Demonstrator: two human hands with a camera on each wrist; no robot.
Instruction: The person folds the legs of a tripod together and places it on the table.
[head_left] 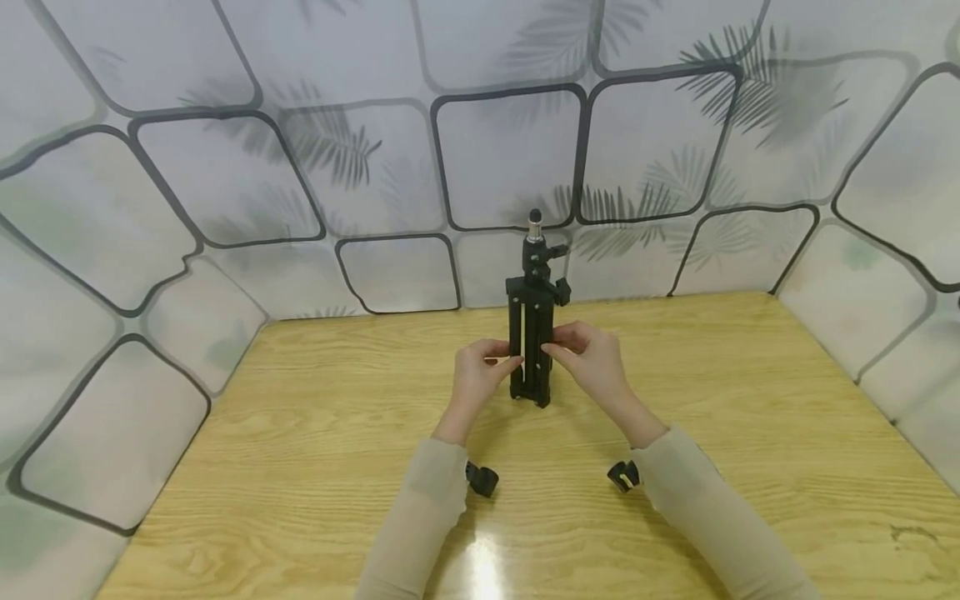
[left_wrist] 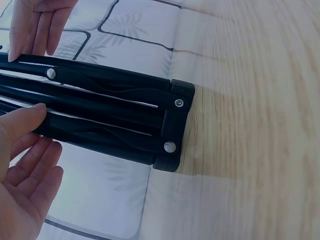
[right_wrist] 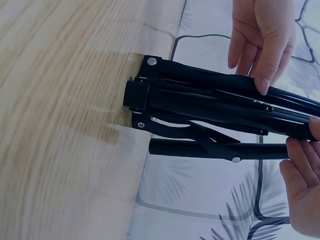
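A black folded tripod stand (head_left: pixel 531 333) stands upright on the wooden table, with a silver tip and dark knobs at its top. My left hand (head_left: pixel 480 371) pinches its left leg, thumb in front and fingers behind. On the other side my right hand (head_left: pixel 596 358) pinches the right leg with thumb and fingers. The right wrist view shows one tube leg (right_wrist: pixel 200 150) slightly apart from the rest of the folded stand, with the right hand's fingers (right_wrist: pixel 302 165) at it. Rivets join the black braces (left_wrist: pixel 100 132) near the base in the left wrist view.
The wood-grain table (head_left: pixel 337 417) extends around the stand. Behind and beside it rises a pale patterned backdrop (head_left: pixel 510 158) with dark outlines and leaf shapes. Small black pieces show beside both sleeves, one at the left (head_left: pixel 482 481) and another at the right (head_left: pixel 624 476).
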